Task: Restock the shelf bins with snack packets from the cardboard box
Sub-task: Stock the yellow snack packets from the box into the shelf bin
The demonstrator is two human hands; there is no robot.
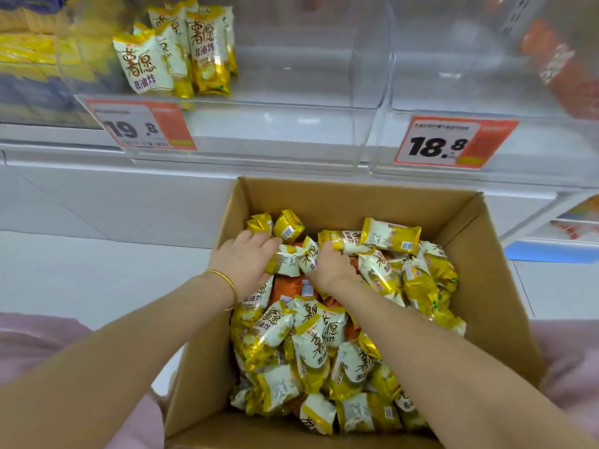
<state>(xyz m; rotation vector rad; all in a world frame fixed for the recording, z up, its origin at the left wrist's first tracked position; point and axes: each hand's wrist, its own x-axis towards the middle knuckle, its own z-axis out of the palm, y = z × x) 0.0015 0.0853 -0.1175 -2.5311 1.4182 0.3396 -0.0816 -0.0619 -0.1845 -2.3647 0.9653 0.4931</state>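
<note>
An open cardboard box (492, 286) sits below the shelf, holding several yellow-and-white snack packets (311, 345) with a few orange ones beneath. Both hands are inside the box near its far left. My left hand (246, 259) has its fingers curled around yellow packets (285, 259). My right hand (330, 267) is closed on a white-and-yellow packet (309, 254) between the two hands. Above, a clear shelf bin (291, 131) holds several of the same packets (181, 50), standing at its left side.
A second clear bin (534, 157) on the right carries an 18.8 price tag (453, 142); the left bin's tag (142, 124) reads 19.8. Orange packets (557, 63) blur at the upper right. White shelf front and floor lie to the left of the box.
</note>
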